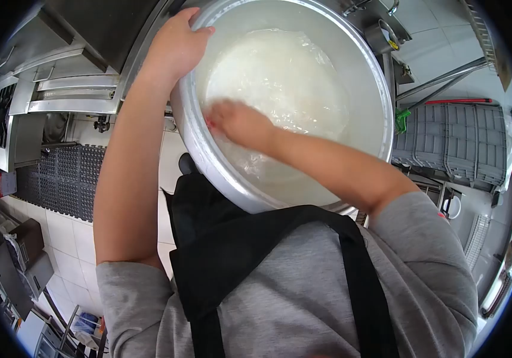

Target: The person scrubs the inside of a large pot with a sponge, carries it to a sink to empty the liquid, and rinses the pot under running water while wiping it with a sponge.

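Grasping the thick, smooth rim of one wide round metal pot at its upper left with the left hand. Reaching across the pot's lower right edge and down inside it with the right hand, close to its left wall; too blurred there to tell whether clenched or loose. Leaving open room over the pot's upper right part, above cloudy, whitish liquid with a glinting surface. Showing, just below the pot, one black cloth apron; well to its left, one dark perforated mat; to its right, one grey ribbed crate.
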Available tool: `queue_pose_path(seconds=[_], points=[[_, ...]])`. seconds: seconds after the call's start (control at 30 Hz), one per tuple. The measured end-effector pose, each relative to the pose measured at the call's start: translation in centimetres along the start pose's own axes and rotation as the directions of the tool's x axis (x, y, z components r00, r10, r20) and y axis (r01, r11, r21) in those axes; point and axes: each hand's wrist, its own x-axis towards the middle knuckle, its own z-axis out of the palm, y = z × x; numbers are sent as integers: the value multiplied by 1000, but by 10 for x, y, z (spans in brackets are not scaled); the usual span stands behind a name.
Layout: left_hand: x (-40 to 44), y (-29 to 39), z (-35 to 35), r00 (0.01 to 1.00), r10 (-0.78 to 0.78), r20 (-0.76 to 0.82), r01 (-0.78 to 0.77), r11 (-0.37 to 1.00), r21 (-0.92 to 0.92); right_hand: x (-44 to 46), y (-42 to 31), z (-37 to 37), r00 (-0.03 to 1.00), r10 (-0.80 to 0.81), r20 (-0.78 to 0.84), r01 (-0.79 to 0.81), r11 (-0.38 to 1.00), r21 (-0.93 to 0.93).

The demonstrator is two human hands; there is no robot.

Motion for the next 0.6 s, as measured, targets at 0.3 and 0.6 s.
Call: queue_pose_path(seconds=[0.3,0.6], points=[[-126,19,0,988,-104,-118,17,818,-576,3,154,-16,783,617,77,-589,775,-229],[13,43,-8,940,261,-220,-100,826,554,1,92,-62,524,704,478,-626,700,-344]])
